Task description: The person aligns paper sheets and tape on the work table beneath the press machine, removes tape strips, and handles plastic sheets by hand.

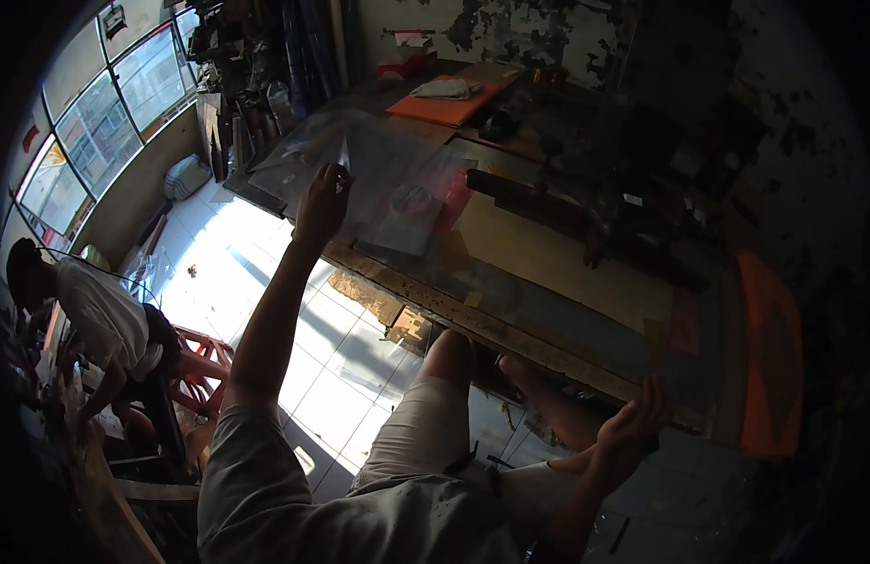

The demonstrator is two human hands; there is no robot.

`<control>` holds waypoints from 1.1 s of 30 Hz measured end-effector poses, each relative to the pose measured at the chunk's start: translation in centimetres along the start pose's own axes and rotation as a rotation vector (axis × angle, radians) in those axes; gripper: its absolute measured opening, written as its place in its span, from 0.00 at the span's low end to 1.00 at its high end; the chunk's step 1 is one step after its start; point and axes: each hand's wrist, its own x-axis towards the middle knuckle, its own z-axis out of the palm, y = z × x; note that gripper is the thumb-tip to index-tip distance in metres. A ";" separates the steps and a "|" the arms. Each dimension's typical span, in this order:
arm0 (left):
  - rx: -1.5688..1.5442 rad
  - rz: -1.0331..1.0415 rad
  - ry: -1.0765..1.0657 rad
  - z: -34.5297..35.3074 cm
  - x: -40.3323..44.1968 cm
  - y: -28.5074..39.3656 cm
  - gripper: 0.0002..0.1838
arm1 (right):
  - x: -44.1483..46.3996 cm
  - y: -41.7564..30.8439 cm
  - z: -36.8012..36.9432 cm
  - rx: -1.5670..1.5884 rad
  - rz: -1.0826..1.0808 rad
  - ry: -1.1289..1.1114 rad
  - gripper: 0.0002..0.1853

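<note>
My left hand point(324, 199) is raised over the far left of the workbench point(472, 315), its fingers closed in a pinch on a clear plastic sheet point(308, 150). The sheet rises to a pointed fold by the fingertips and spreads over the bench's left end. Beneath or beside it lies a pink-red piece point(452, 202), partly blurred by the plastic. At the bench's near right edge, my right hand point(625, 434) has its fingers bent upward. A small dark shape shows beside the palm, too dim to name.
An orange folder-like item point(444, 101) with a pale cloth lies at the back. A long dark bar point(548, 207) crosses the bench, and an orange sheet point(769, 357) hangs at its right end. To the left, another person point(106, 320) bends near a red stool point(202, 367).
</note>
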 end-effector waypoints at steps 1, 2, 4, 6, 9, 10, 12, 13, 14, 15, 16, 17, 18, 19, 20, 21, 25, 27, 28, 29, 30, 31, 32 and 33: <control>-0.022 0.025 0.004 0.3 -0.1 0.2 0.07 | 0.0 -0.1 -0.3 0.004 0.006 -0.007 0.24; -0.034 -0.006 0.055 0.8 -0.3 0.4 0.09 | 0.1 -0.2 -0.3 0.010 0.011 -0.012 0.24; -0.059 -0.073 0.156 1.6 -0.9 1.8 0.12 | 0.0 0.1 -0.1 0.011 -0.002 -0.004 0.24; 0.053 -0.140 0.212 2.7 -1.8 -0.5 0.18 | -0.3 0.4 0.1 0.002 0.001 0.000 0.24; 0.189 -0.250 0.234 2.1 -2.5 -2.2 0.17 | -0.6 0.6 0.4 -0.013 0.011 0.003 0.24; 0.171 -0.273 0.201 1.7 -2.3 -2.3 0.16 | -0.6 0.7 0.4 -0.013 0.003 0.007 0.24; 0.137 -0.325 0.139 0.7 -1.5 -2.8 0.15 | -0.5 0.7 0.2 -0.013 0.000 -0.003 0.24; 0.370 -0.107 0.167 0.5 -0.9 -4.4 0.14 | -0.3 0.3 -0.1 -0.013 0.007 -0.013 0.24; 0.252 -0.138 0.212 0.3 -0.2 -5.9 0.14 | -0.2 0.1 -0.2 -0.011 0.014 -0.023 0.24; 0.135 -0.167 0.256 -0.3 0.6 -6.3 0.14 | -0.2 0.3 -0.1 -0.009 0.000 -0.013 0.24; 0.018 -0.194 0.299 -0.8 1.3 -6.9 0.14 | -0.3 0.5 0.1 -0.006 -0.013 -0.002 0.24; 0.022 -0.169 0.329 -1.3 1.9 -7.6 0.14 | -0.3 0.5 0.2 -0.005 -0.025 0.008 0.24; 0.024 -0.141 0.359 -1.9 2.6 -8.0 0.14 | -0.2 0.3 0.0 -0.001 -0.013 0.000 0.24; 0.025 -0.112 0.389 -2.1 3.2 -8.4 0.15 | 0.0 0.0 -0.3 0.003 -0.001 -0.007 0.24; 0.030 -0.123 0.402 -2.1 3.7 -8.6 0.15 | 0.1 -0.2 -0.4 0.005 0.011 -0.015 0.24; 0.035 -0.134 0.414 -2.6 4.3 -8.2 0.15 | 0.1 -0.2 -0.3 -0.001 0.008 -0.009 0.24; 0.088 -0.103 0.448 -2.9 5.7 -10.5 0.22 | -0.2 0.3 0.3 -0.007 -0.015 -0.001 0.24; -0.007 -0.089 0.531 -2.7 5.8 -10.4 0.20 | -0.1 0.1 0.2 -0.010 -0.010 -0.013 0.24; -0.096 -0.094 0.590 -2.7 6.2 -8.9 0.17 | 0.0 -0.2 -0.1 -0.014 -0.001 -0.028 0.24; -0.185 -0.099 0.647 -2.6 6.5 -7.3 0.15 | 0.1 -0.4 -0.2 -0.020 0.009 -0.043 0.25; -0.142 -0.029 0.615 -2.5 6.5 -6.2 0.15 | 0.2 -0.4 -0.2 -0.018 0.011 -0.042 0.25; -0.097 0.040 0.581 -2.5 6.3 -5.4 0.15 | 0.2 -0.4 -0.2 -0.014 0.014 -0.044 0.25; -0.050 0.109 0.546 -2.4 6.0 -4.6 0.16 | 0.2 -0.5 -0.1 -0.007 0.015 -0.046 0.25; 0.068 0.144 0.443 -1.9 5.6 -3.7 0.14 | 0.1 -0.6 0.0 -0.007 0.022 -0.045 0.25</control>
